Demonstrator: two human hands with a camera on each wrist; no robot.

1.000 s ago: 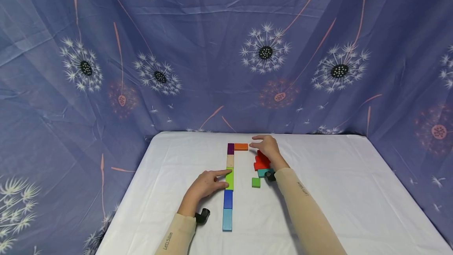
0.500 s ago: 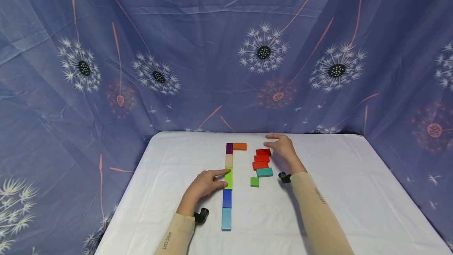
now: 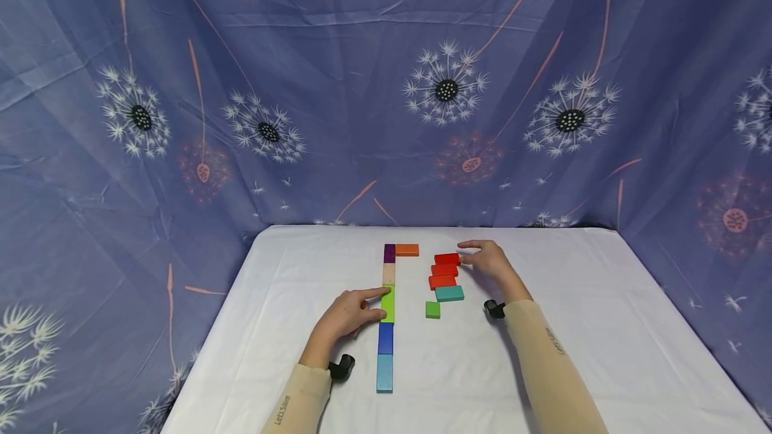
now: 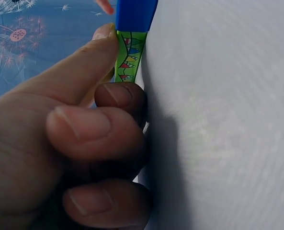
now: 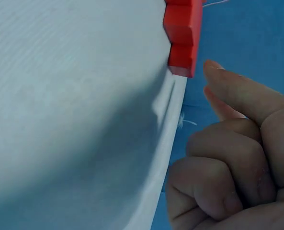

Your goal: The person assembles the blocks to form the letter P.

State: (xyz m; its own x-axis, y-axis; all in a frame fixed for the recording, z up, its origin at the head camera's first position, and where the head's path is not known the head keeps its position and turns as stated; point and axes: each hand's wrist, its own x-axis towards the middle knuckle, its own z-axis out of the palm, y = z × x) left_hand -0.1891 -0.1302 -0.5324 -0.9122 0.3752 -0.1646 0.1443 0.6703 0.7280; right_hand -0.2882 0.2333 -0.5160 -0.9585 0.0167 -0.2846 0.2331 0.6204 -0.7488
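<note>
Down the table runs a column of flat blocks: purple point(image 3: 389, 253), beige point(image 3: 389, 274), lime-green point(image 3: 387, 305), dark blue point(image 3: 385, 338) and light blue point(image 3: 384, 374). My left hand point(image 3: 348, 313) rests its index finger and thumb on the lime-green block; its other fingers are bent in the left wrist view. That block's side has a bunting pattern. My right hand point(image 3: 488, 264) holds nothing, thumb and index finger extended and apart. Its thumb tip is close to the right end of the farthest red block point(image 3: 447, 259); in the right wrist view a small gap shows between them.
An orange block point(image 3: 407, 250) lies crosswise against the purple one. Right of the column, two more red blocks point(image 3: 443, 282) and a teal block point(image 3: 449, 293) lie stacked in rows, with a small green block point(image 3: 432, 310) nearer. A patterned curtain point(image 3: 362, 119) hangs behind the white-covered table.
My right hand has moved away from the orange block to the right, then down to the farthest red block, uncovering the red and teal blocks. My left hand has stayed on the lime-green block.
</note>
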